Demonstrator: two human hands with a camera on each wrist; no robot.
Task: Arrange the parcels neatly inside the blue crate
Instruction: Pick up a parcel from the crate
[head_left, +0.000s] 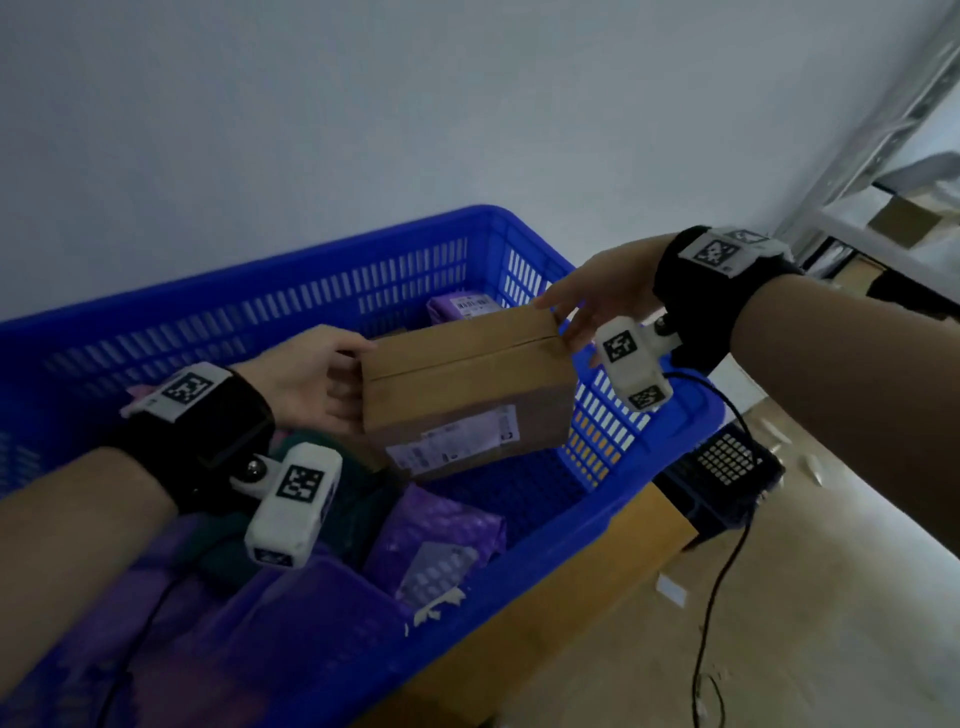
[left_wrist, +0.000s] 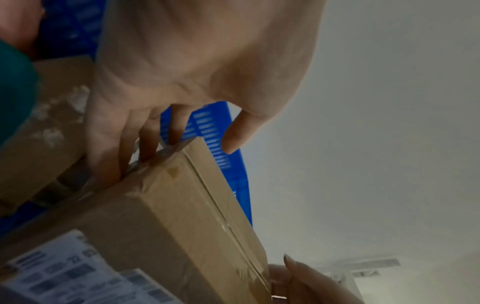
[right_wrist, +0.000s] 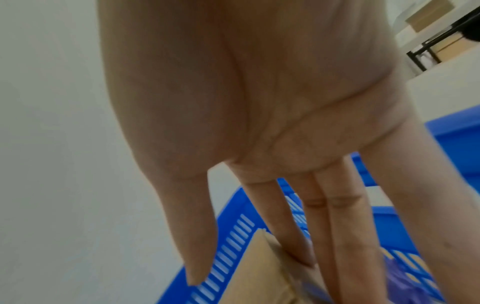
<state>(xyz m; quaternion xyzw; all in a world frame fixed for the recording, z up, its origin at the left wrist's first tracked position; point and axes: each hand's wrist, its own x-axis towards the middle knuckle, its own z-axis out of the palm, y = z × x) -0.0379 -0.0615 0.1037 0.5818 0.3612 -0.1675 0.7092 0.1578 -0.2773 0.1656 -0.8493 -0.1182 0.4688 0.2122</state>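
Cardboard box, stiff and probably light, clamped end to end between curled left hand and straight-fingered right hand; safest gripped at those ends, off the slick tape.

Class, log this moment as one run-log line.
held: cardboard box, above blue crate | left hand: holds left end | right hand: straight fingers press right end

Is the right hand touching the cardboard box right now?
Touching. The right wrist view shows the right hand with straight fingers pressed against the cardboard box.
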